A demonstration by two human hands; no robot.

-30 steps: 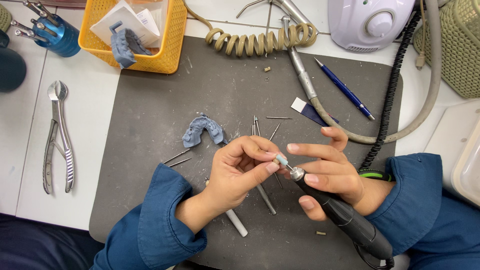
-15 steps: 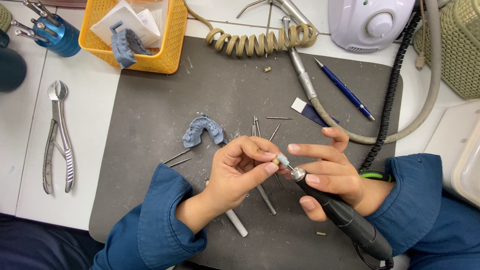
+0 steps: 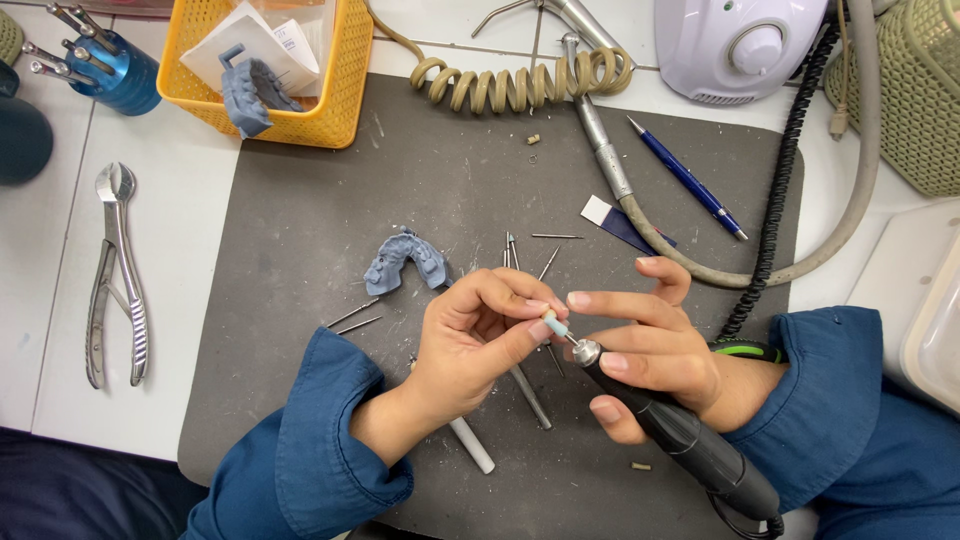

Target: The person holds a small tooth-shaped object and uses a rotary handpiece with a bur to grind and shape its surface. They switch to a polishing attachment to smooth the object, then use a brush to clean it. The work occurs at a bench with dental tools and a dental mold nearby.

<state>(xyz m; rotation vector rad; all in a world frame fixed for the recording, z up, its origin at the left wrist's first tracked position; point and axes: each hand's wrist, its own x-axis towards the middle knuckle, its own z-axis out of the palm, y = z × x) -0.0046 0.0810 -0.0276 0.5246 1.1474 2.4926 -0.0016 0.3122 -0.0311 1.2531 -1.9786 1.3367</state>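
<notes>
Two hands fitting a small bit at the tip of a black rotary handpiece

Right hand (image 3: 655, 355) fingers wrapped around black cylindrical handpiece (image 3: 670, 430); left hand (image 3: 480, 335) fingers narrowed on pale blue cylindrical bit (image 3: 556, 327) at its silver chuck. Blue-grey plaster dental cast (image 3: 405, 260) up-left of the fingers on dark grey rubber mat (image 3: 300, 240); loose thin metal burs (image 3: 556, 236) just above; steel pliers (image 3: 115, 275) far left on white counter (image 3: 190, 210)

My hands (image 3: 560, 345) meet over the near middle of the mat (image 3: 300, 270), which lies on the surface (image 3: 180, 250). Dental model (image 3: 404, 260) lies on the mat just behind my left hand; pliers (image 3: 115, 275) lie off the mat to the left. Basket (image 3: 330, 90) sits behind the mat's left corner, pen (image 3: 688, 180) far right.
</notes>
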